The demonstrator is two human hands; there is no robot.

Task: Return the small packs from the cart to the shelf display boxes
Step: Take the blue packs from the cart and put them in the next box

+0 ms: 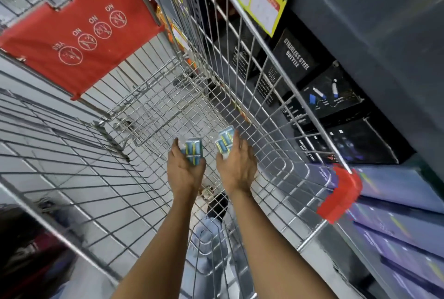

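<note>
Your left hand [183,174] and right hand [236,166] are each gripping 1 small pack [191,151] deep inside the cart [276,63]. You are collecting; next, you likely lift both toward the shelf [384,34].

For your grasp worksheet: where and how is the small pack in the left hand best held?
Across its narrow side edges, coming from above. The pack is a slim, flat rectangle standing out of the left hand, whose fingers already wrap those edges.
</note>
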